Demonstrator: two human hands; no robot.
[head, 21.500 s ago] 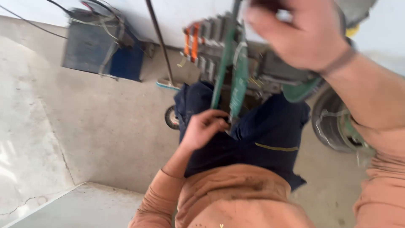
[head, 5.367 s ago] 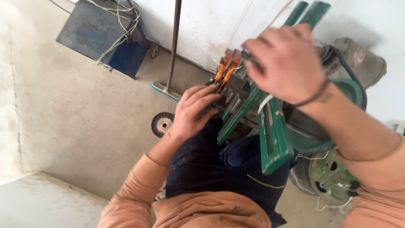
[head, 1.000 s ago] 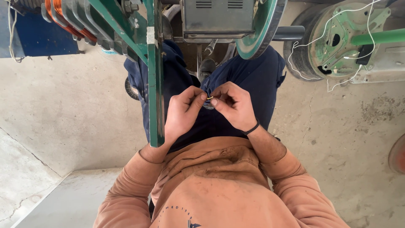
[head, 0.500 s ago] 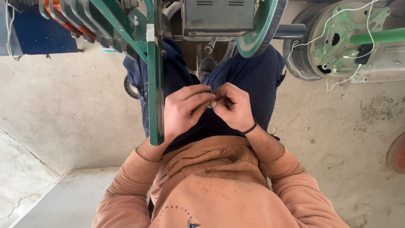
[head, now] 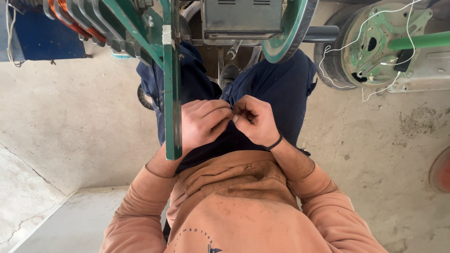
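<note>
Left hand [head: 202,124] and right hand [head: 255,121] meet fingertip to fingertip over the lap, centre frame. Upright bar [head: 172,79] touching left hand at 9 o'clock. Metal box [head: 242,16] at 12. Wheel [head: 370,44] at 2. Coils [head: 77,21] at 10.

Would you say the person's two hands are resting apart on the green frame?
No, the left hand and right hand meet fingertip to fingertip over the lap.

Small white label [head: 167,35] on the green frame bar [head: 172,93].
</note>
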